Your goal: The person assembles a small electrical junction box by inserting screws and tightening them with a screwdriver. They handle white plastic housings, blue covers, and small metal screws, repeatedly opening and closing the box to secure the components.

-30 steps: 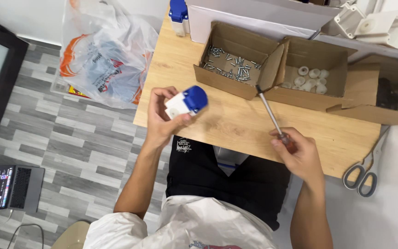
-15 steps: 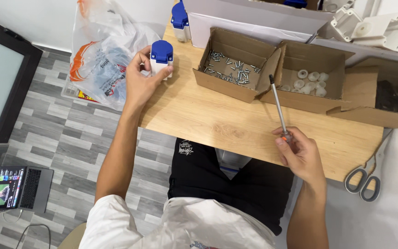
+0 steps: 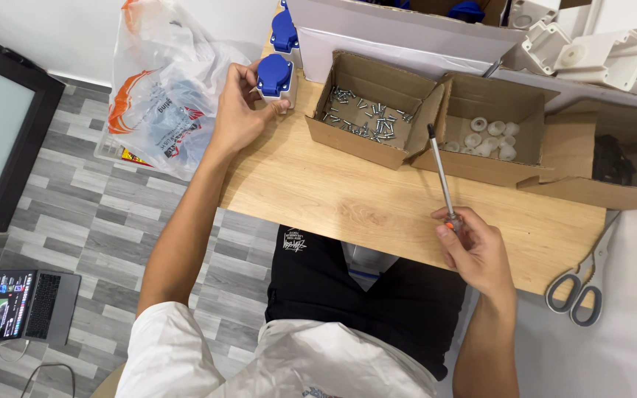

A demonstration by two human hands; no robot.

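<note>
The left hand (image 3: 239, 110) grips a blue-capped socket (image 3: 276, 77) at the bench's (image 3: 348, 199) far left corner, beside what seems another like it (image 3: 284, 31). The right hand (image 3: 477, 250) holds a screwdriver (image 3: 441, 173) near the front edge, its tip pointing toward the box of screws (image 3: 366, 110)

The left hand (image 3: 239, 110) grips a socket housing of smooth blue and white plastic (image 3: 275, 77) with a slight sheen. The right hand (image 3: 475, 252) holds a screwdriver with a thin, polished metal shaft (image 3: 440, 174). Both rest over a light wooden tabletop (image 3: 348, 199), matt with visible grain. Two brown corrugated cardboard boxes look dull and rough-edged: one (image 3: 371, 107) holds shiny small metal screws, the other (image 3: 489, 127) matt white plastic rings. A crinkled, glossy translucent plastic bag (image 3: 160, 81) hangs nearby.
</note>
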